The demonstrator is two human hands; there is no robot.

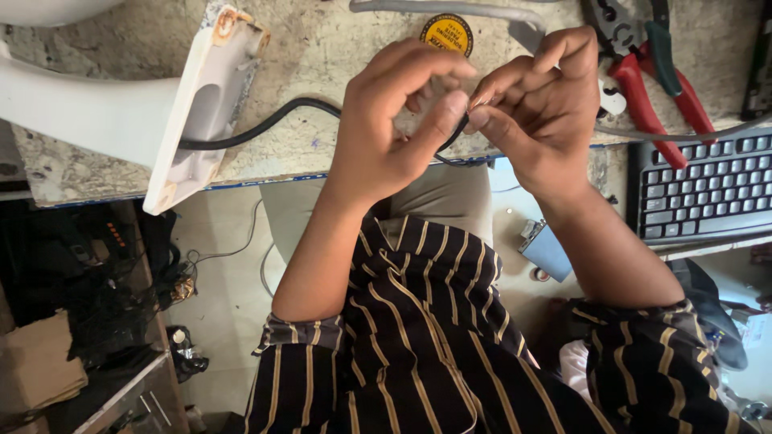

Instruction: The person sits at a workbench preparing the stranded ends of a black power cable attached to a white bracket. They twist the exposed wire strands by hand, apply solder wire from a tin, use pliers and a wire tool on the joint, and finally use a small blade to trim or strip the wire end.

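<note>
A: What's in the hands rn?

B: Both on the black cable (pixel 265 124). Left hand (pixel 394 120) pinches it betw. thumb and fingers, right hand (pixel 539 100) pinches the end right next to it, fingertips (pixel 476 115) of the two hands almost touching. Both clenched on the cable, neither one slack.

A: Where's the cable run?

B: From the hands it goes left across the worktop (pixel 322 48), curves up a bit, then dips into the white plastic housing (pixel 197 112) lying at the left edge. A short loop shows just below the left thumb, near the worktop's front edge. The very tip is hidden by fingers, can't tell what state it's in.

A: Other stuff nearby?

B: Red-handled pliers (pixel 643 88) top right, just beside the right hand, w/ a second tool w/ a green grip (pixel 663 48) lying across them. Black keyboard (pixel 708 193) below those, right of the wrist. Grey cable (pixel 683 135) runs over the keyboard's top edge. Round yellow-and-black tin (pixel 446 34) sits behind the hands, partly hidden by fingers. Another grey cable (pixel 450 8) along the top edge.

A: And the person?

B: Dark shirt w/ tan stripes (pixel 426 337), sleeves rolled, sitting at the worktop. Floor below on the left is cluttered, dark, hard to make out.
</note>
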